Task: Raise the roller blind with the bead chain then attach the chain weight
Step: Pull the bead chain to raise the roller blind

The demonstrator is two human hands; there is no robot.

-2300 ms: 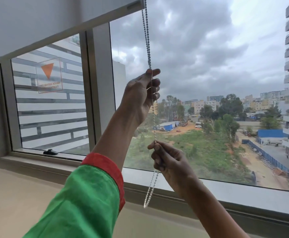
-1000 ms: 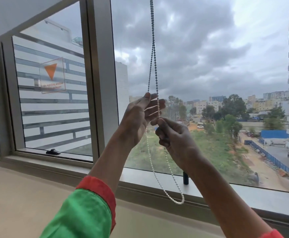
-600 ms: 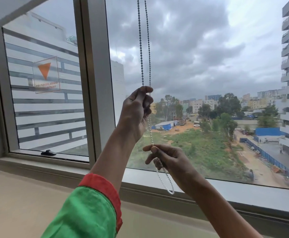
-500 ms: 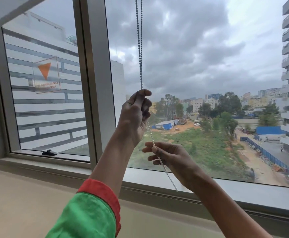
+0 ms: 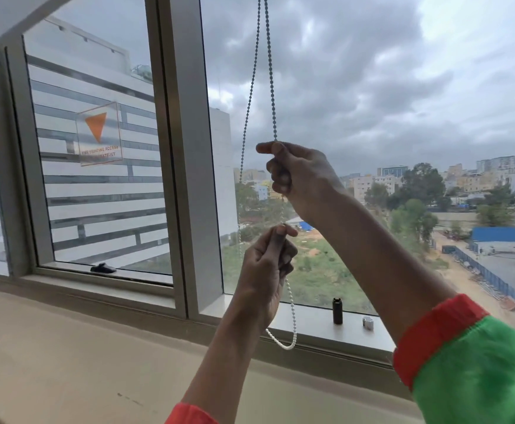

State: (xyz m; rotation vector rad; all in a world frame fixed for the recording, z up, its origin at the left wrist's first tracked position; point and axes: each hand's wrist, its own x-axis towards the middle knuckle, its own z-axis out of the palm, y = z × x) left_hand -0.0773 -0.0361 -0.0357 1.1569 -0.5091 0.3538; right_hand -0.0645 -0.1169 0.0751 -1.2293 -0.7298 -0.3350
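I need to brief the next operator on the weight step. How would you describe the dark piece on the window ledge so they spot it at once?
Follow the window ledge right from under the bead chain loop. The dark cylinder stands upright there, against the glass. Unlike the small, squat whitish clip to its right, it is tall, slim and black.

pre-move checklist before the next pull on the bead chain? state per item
1. Upper grip: right hand closed on the right strand of the bead chain: ok.
2. Lower grip: left hand pinching the same strand below: ok.
3. Left strand free to run: hangs clear of both hands, no snag seen: ok.
4. Loop bottom hangs free above the sill: ok.
5. Blind fully raised: roller out of view, only a fabric corner shows top left: cannot tell.
6. Chain weight ready: black cylinder and small white clip stand on the sill, unattached: ok.
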